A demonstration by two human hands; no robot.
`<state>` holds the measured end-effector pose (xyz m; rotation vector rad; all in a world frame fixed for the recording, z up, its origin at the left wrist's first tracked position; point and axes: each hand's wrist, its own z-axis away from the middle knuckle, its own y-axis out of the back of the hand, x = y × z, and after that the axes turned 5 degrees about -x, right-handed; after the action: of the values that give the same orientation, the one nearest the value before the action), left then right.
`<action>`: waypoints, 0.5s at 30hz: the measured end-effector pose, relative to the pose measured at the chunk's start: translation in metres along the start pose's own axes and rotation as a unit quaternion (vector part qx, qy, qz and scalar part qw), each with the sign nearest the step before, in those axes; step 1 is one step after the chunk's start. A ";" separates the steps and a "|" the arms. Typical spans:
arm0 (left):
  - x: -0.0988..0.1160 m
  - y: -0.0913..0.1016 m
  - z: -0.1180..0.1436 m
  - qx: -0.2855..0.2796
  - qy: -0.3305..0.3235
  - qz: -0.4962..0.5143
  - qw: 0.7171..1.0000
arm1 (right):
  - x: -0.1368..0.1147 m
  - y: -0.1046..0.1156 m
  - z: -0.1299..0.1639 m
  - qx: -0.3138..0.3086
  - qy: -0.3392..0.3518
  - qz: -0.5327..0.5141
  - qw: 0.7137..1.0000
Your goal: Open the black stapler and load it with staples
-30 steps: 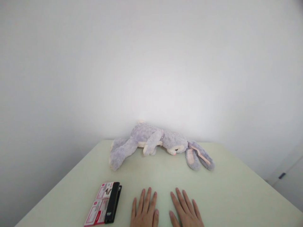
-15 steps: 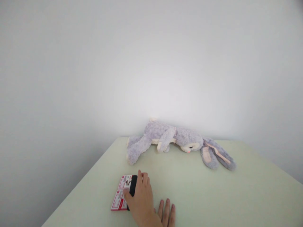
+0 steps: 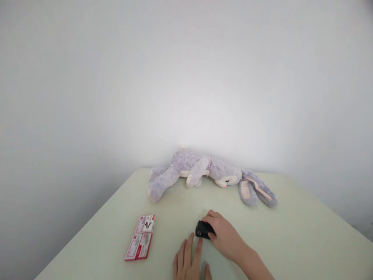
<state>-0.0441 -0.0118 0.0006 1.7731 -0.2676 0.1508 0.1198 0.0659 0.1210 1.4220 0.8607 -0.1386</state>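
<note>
Bench (image 3: 279, 233) carries a grey plush rabbit (image 3: 189, 160) on its side at the back. Right hand (image 3: 223, 232) is clamped, left hand (image 3: 188, 266) spread, holding nothing — two red-and-white boxes (image 3: 140, 244) lie off left, black stapler (image 3: 205, 228) sits in the right hand's grip, just beyond the left fingertips.

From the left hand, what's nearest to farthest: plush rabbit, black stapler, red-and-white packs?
1. Black stapler: close by the left hand, in the right hand.
2. Red-and-white packs: on the left.
3. Plush rabbit: at the back.
</note>
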 end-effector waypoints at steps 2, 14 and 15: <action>0.011 -0.004 -0.012 0.003 -0.022 0.009 1.000 | 0.010 0.016 0.011 -0.009 0.005 -0.005 1.000; 0.021 -0.014 -0.018 0.014 -0.057 0.014 0.998 | 0.002 0.009 -0.001 0.044 0.017 -0.048 0.998; 0.020 -0.012 -0.018 0.016 -0.052 0.016 0.998 | 0.006 0.016 0.004 0.058 0.021 -0.058 0.996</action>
<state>-0.0204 0.0063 -0.0022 1.8126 -0.3697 0.0862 0.1340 0.0678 0.1299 1.4881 0.9844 -0.2510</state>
